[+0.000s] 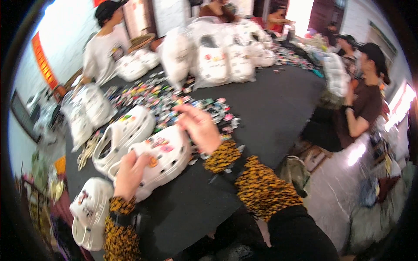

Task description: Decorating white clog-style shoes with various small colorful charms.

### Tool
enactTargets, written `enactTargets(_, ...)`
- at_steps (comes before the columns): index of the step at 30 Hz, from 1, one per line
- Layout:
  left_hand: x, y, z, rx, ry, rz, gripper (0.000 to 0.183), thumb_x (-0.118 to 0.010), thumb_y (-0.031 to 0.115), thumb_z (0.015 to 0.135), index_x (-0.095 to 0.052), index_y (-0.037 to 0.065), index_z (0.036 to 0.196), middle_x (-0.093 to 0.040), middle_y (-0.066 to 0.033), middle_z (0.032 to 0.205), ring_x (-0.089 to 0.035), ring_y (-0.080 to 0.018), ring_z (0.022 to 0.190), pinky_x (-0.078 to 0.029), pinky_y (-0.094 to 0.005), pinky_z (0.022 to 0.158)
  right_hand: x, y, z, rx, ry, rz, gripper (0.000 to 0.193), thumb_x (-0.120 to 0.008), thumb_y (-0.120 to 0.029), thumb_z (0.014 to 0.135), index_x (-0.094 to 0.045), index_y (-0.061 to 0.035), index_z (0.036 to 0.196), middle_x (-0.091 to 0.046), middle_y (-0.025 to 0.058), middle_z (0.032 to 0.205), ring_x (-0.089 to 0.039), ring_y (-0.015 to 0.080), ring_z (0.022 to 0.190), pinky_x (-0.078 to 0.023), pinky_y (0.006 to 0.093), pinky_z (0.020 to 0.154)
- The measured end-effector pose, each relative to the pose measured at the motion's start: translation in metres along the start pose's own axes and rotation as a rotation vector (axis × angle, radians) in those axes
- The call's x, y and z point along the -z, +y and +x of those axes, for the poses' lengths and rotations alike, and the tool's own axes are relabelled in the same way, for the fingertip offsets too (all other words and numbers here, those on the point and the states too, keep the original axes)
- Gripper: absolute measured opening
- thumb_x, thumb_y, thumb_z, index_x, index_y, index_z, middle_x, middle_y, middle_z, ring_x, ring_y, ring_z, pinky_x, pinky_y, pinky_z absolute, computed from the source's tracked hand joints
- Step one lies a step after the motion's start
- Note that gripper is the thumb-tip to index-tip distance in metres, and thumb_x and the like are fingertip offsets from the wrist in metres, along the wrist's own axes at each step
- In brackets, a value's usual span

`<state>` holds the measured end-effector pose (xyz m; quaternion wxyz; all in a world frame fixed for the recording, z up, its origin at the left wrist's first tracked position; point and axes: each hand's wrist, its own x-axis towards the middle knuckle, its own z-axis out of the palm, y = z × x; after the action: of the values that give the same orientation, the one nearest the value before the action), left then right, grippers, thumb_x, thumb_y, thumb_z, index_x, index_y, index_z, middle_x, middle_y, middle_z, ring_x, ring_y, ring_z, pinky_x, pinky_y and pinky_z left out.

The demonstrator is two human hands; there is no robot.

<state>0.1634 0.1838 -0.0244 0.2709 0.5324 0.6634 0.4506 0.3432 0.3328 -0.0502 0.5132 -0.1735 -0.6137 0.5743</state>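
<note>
A white clog [167, 158] with holes and colourful shoe charms lies tilted on the black table. My left hand [129, 173] grips its heel side, the thumb on the upper beside a round orange charm. My right hand [199, 129] hovers just past the clog's toe, at the edge of the charm pile [161, 98]. Its fingers are bent and drawn together, slightly blurred; whatever is between the tips is hidden. Behind the held clog rests another white clog [124, 135] with a few charms. A further white clog [91, 209] stands by my left forearm.
Bagged white clogs [89, 111] sit at the left, with more wrapped clogs [211, 61] along the far side. A person in a white shirt [106, 56] is at the far left. At the right, a person in a brown shirt [368, 100] holds a wrapped white item [336, 74].
</note>
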Motion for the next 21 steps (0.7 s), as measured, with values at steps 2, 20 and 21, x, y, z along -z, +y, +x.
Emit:
enactTargets(2, 0.001, 0.0, -0.002, -0.011, -0.045, -0.087, 0.026, -0.054, 0.016, 0.09, -0.063, -0.005, 0.102, -0.067, -0.0052, 0.087, -0.056, -0.0097, 0.079, -0.045, -0.0261, 0.071, 0.001, -0.004, -0.001, -0.037, -0.011, -0.031, 0.029, -0.051, -0.007, 0.093, -0.06, -0.0023, 0.12, -0.063, 0.0003, 0.089, -0.057, 0.0059, 0.077, -0.047, 0.0205, 0.073)
enactTargets(20, -0.021, 0.017, -0.019, -0.43, 0.145, 0.271, 0.02, -0.065, 0.008, 0.082, -0.054, -0.004, 0.071, -0.057, -0.019, 0.072, -0.057, -0.0351, 0.063, -0.044, -0.0377, 0.057, -0.006, -0.018, -0.01, 0.114, -0.08, -0.086, 0.027, -0.057, 0.004, 0.087, -0.057, 0.0005, 0.114, -0.062, 0.0043, 0.1, -0.058, 0.0087, 0.091, -0.048, 0.0235, 0.082)
enactTargets(21, -0.025, 0.017, -0.017, -0.514, 0.195, 0.277, 0.019, -0.065, 0.007, 0.082, -0.054, -0.005, 0.071, -0.057, -0.0192, 0.073, -0.057, -0.0359, 0.064, -0.044, -0.0382, 0.057, -0.006, -0.019, -0.01, 0.138, -0.092, -0.083, 0.028, -0.056, 0.004, 0.088, -0.056, 0.0005, 0.116, -0.062, 0.0041, 0.103, -0.057, 0.0085, 0.094, -0.047, 0.0234, 0.084)
